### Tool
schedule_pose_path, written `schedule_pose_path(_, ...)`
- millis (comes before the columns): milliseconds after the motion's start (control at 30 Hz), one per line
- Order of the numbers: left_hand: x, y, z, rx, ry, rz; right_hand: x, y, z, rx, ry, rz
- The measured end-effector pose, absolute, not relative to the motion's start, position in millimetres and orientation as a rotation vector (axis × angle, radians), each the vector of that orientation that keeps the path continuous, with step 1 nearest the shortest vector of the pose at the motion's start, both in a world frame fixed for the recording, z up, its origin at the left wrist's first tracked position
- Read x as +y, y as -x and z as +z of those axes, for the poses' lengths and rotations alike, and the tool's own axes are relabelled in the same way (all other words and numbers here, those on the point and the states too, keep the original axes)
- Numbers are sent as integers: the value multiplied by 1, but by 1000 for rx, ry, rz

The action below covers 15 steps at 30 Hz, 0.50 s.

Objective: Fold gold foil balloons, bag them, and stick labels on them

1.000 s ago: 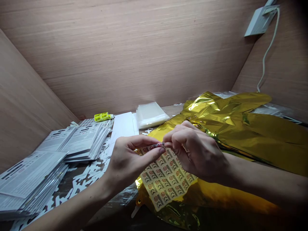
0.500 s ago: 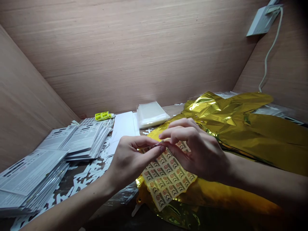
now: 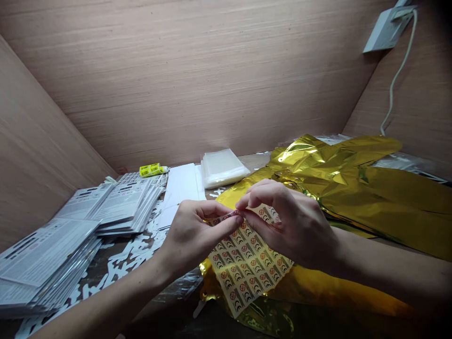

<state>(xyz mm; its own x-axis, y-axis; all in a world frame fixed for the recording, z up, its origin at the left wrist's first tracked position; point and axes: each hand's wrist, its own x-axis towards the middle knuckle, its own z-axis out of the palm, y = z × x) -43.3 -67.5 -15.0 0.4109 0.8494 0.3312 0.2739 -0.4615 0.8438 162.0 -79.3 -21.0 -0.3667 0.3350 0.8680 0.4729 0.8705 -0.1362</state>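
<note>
Head camera: a person's left hand (image 3: 192, 245), nearly closed, pinches a narrow strip at the top edge of a sheet of printed stickers (image 3: 247, 268) between thumb and fingers. The right hand (image 3: 291, 226), fingers curled, grips the sheet just beside it. The sheet sits at six o'clock over crumpled gold foil (image 3: 370, 197), with stacked printed cards (image 3: 45, 263) at nine and clear plastic bags (image 3: 222, 168) at twelve. Peeling appears in hand; the strip seems to need lifting free.
</note>
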Motion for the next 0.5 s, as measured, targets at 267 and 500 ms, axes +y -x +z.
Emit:
schedule_pose_path(267, -52, 47, -23, 792, -1640, 930, -74, -164, -25, -2014, 541, -109)
schedule_pose_path(500, -27, 56, -36, 762, -1353, 880, -76, -163, -24, -1960, 478, 150)
